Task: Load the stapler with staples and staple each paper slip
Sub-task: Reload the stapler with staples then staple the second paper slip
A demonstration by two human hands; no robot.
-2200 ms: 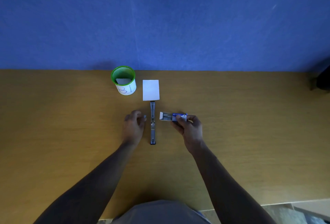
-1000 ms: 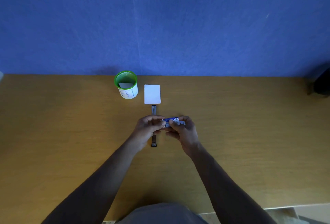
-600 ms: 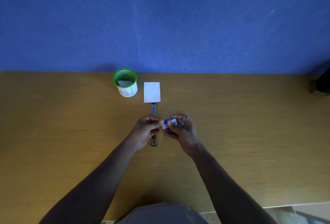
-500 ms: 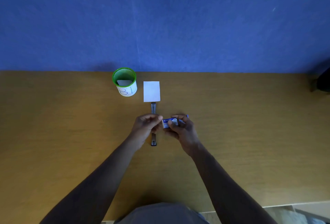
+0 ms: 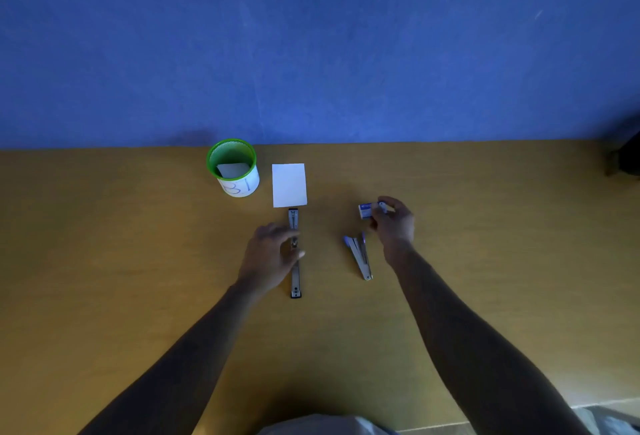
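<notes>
A long metal stapler (image 5: 295, 282) lies opened flat on the wooden table (image 5: 138, 261), pointing away from me. My left hand (image 5: 268, 256) is over its middle, with fingers and thumb closed around the rail. Whether a staple strip is under the fingers is hidden. My right hand (image 5: 393, 223) holds a small blue and white staple box (image 5: 365, 210) just above the table, right of the stapler. A white stack of paper slips (image 5: 289, 185) lies just beyond the stapler's far end.
A green-rimmed white cup (image 5: 233, 169) with a slip inside stands left of the paper stack. A small V-shaped metal tool with blue tips (image 5: 358, 256) lies near my right wrist. A blue wall (image 5: 311, 53) backs the table. A dark object (image 5: 628, 160) sits at the far right edge.
My hands, together at the staple box over the stapler, have parted. The right hand carried the box to the right; the left hand dropped onto the stapler. The V-shaped tool now shows.
</notes>
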